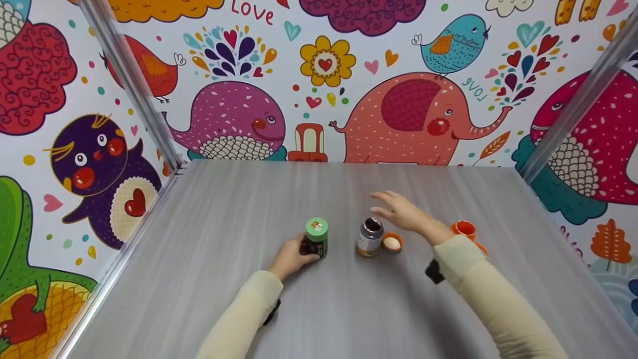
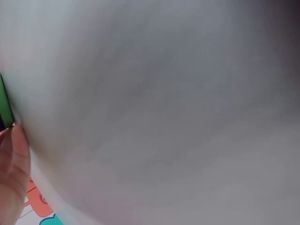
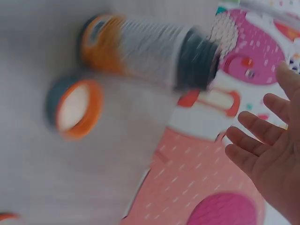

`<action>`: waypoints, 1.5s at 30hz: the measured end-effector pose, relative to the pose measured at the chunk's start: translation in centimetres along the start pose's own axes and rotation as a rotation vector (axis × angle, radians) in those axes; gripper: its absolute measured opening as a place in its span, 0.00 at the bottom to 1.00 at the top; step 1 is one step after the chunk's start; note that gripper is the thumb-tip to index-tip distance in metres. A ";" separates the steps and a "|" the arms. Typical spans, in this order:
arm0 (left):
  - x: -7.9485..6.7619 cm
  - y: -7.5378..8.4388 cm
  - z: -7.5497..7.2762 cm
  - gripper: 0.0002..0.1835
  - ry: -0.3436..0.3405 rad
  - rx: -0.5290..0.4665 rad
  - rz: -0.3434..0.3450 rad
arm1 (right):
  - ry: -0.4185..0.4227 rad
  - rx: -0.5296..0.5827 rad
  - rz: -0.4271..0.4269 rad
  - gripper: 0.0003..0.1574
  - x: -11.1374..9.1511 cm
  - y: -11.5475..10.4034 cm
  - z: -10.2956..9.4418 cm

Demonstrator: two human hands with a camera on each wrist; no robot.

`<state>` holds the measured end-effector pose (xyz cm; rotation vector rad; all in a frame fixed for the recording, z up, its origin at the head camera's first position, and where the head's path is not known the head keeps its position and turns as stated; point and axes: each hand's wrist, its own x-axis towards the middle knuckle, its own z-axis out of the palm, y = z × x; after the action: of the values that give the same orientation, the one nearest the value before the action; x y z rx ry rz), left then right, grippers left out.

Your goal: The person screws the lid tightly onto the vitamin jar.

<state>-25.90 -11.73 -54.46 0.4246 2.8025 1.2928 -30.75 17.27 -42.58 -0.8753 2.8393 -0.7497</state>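
My left hand point(image 1: 293, 257) grips a dark jar with a green lid point(image 1: 317, 228) low on its side, and the jar stands upright on the table. In the left wrist view only a sliver of the green lid point(image 2: 4, 105) and part of the hand point(image 2: 14, 173) show at the left edge. A grey bottle point(image 1: 370, 239) with a white and orange label stands uncapped to the jar's right. Beside it lies an orange-rimmed cap point(image 1: 392, 243), its pale inside facing up. Above and behind them hangs my right hand point(image 1: 401, 212), fingers spread, holding nothing; the right wrist view shows its palm point(image 3: 276, 154).
An orange cup-like piece point(image 1: 464, 229) sits farther right, and another orange piece point(image 1: 481, 248) is partly hidden by the right sleeve. The grey table point(image 1: 239, 209) meets patterned walls at the back and left, with a metal post point(image 1: 134, 85) at the back left corner.
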 end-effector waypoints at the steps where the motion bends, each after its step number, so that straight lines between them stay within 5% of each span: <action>1: -0.1 0.0 -0.1 0.32 -0.005 -0.008 -0.007 | 0.008 0.023 0.021 0.30 -0.5 0.7 0.0; 6: -0.3 0.0 -0.5 0.34 -0.032 -0.074 -0.047 | 0.001 0.094 0.106 0.31 -2.7 3.5 0.8; 17: -1.1 -0.2 -1.8 0.38 -0.046 -0.120 -0.112 | 0.015 0.112 0.131 0.34 -5.0 6.6 3.8; 26: -2.1 0.7 -1.8 0.21 0.089 0.145 -0.090 | 0.024 0.102 0.204 0.42 -5.3 7.5 6.1; 32: -3.0 1.9 -1.0 0.14 0.051 0.308 -0.055 | 0.054 0.070 0.204 0.42 -5.2 8.0 7.3; 38: -3.6 3.5 0.2 0.14 -0.018 0.336 0.020 | 0.085 0.002 0.181 0.40 -5.2 8.3 8.0; 45: -3.4 5.9 1.8 0.12 -0.073 0.249 0.069 | 0.106 -0.056 0.182 0.38 -5.2 8.1 8.5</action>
<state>-21.03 -7.65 -51.53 0.5680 2.9191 0.9189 -28.75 22.30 -54.26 -0.5883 2.9937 -0.7168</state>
